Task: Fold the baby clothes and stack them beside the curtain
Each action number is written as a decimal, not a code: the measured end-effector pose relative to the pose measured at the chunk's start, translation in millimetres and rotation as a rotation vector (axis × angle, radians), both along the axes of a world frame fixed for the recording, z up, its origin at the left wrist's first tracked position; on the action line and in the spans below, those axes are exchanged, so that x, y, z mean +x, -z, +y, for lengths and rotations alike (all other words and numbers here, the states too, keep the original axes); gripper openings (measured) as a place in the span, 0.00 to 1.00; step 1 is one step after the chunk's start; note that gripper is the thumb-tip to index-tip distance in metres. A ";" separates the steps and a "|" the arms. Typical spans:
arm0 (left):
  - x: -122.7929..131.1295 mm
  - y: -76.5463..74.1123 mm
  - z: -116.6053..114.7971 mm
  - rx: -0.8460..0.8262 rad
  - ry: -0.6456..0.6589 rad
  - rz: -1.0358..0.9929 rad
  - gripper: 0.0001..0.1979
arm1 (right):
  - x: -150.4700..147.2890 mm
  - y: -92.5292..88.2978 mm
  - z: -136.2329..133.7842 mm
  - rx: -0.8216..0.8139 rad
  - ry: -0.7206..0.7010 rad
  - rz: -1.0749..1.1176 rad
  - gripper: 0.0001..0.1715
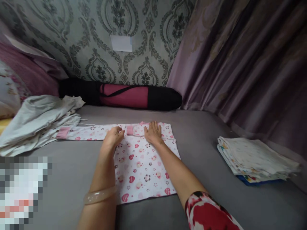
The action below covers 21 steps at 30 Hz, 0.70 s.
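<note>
A white long-sleeved child's top [141,172], printed with pink hearts, flowers and small figures, lies flat on the grey sheet. Its right-hand sleeve is folded in across the upper body, with the pink cuff [129,130] near the middle. The other sleeve [88,132] stretches out to the left and ends in a pink cuff [63,132]. My right hand [153,133] rests open on the folded sleeve, fingers spread. At the base of the outstretched sleeve is my left hand [114,136], its fingers loosely bent and a little apart from the thumb; no cloth shows between them.
A loose heap of pale clothes [43,118] lies at the left, close to the outstretched cuff. At the right is a stack of folded clothes [256,159]. A long black and dark-pink bag [124,95] lies along the wall, beside a purple curtain [216,64].
</note>
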State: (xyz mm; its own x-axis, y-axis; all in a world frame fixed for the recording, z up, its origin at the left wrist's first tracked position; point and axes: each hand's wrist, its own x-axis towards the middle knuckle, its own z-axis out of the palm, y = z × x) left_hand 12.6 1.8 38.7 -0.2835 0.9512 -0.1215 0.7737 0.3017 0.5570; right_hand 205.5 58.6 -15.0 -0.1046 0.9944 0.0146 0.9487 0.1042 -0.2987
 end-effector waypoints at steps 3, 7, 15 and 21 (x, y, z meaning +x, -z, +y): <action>3.6 -1.5 0.0 0.001 0.015 -0.041 0.17 | 3.2 -2.9 2.7 -0.048 -0.029 0.036 0.40; 6.9 -5.5 -2.7 0.045 0.043 -0.089 0.14 | 29.2 -17.1 10.5 -0.051 -0.018 0.079 0.39; 1.1 -0.1 -0.6 0.110 0.011 -0.117 0.14 | 84.3 0.3 12.8 -0.014 0.222 -0.063 0.40; -24.0 -3.6 -3.9 0.230 -0.078 -0.131 0.16 | 83.7 6.6 11.7 0.059 0.219 -0.100 0.39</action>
